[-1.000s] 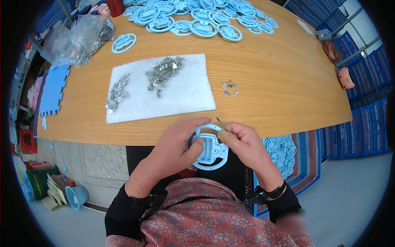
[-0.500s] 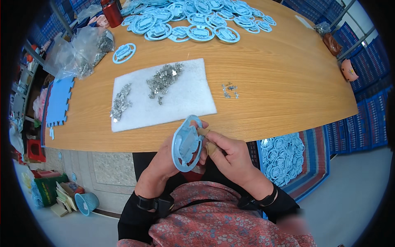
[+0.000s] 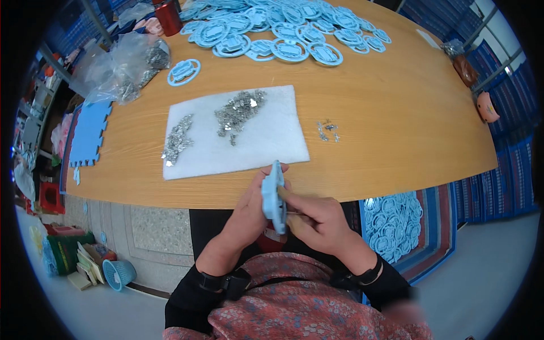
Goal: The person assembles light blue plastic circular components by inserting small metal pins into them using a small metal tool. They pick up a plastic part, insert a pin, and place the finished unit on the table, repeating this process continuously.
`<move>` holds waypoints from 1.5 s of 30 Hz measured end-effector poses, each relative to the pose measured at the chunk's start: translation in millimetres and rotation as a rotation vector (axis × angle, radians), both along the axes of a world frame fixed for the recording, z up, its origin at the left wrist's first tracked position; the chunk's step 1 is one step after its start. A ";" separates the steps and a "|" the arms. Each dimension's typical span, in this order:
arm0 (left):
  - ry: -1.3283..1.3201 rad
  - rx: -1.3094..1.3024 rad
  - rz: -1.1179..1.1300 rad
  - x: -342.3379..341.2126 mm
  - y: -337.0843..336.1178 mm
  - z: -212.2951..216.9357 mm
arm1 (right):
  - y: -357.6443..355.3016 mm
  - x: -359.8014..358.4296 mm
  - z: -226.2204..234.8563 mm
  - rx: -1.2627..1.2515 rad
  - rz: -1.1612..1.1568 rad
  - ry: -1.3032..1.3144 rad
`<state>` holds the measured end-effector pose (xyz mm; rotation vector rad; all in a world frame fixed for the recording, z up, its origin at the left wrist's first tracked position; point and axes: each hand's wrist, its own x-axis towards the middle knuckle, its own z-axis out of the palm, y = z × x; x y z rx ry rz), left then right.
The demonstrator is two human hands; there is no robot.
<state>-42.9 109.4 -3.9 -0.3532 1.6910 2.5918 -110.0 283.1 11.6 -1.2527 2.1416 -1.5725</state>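
Above my lap, at the table's near edge, my left hand (image 3: 240, 211) is closed round a light blue oval plastic part (image 3: 271, 198). The part is turned nearly edge-on, with its raised middle toward the left. My right hand (image 3: 321, 222) is closed against the part's right side, thumb and forefinger pressed to it. Tan covers sit on those fingertips, mostly hidden now. Whether a small piece is between them does not show. Beyond my hands, a white foam sheet (image 3: 269, 119) bears two heaps of small metal pieces (image 3: 237, 113).
A large pile of similar blue parts (image 3: 289, 51) covers the table's far side; one part (image 3: 183, 72) lies apart. A few metal bits (image 3: 327, 129) lie right of the foam. Plastic bags (image 3: 127, 65) stand left. A container of blue parts (image 3: 392, 226) is below right.
The blue part has turned from showing its broad face to nearly edge-on. My right fingers have closed in against it. The table has shifted slightly right in view.
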 end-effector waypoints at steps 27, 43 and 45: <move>-0.050 -0.213 0.107 37.8 -82.0 9.3 | -144.1 -85.7 15.6 0.437 -0.005 0.511; 0.147 -0.572 0.247 2.4 -74.7 5.6 | -111.5 -56.6 30.7 0.205 -0.021 -0.249; 0.112 -0.580 0.222 5.4 -74.3 5.5 | -105.6 -54.1 33.4 0.192 0.002 -0.304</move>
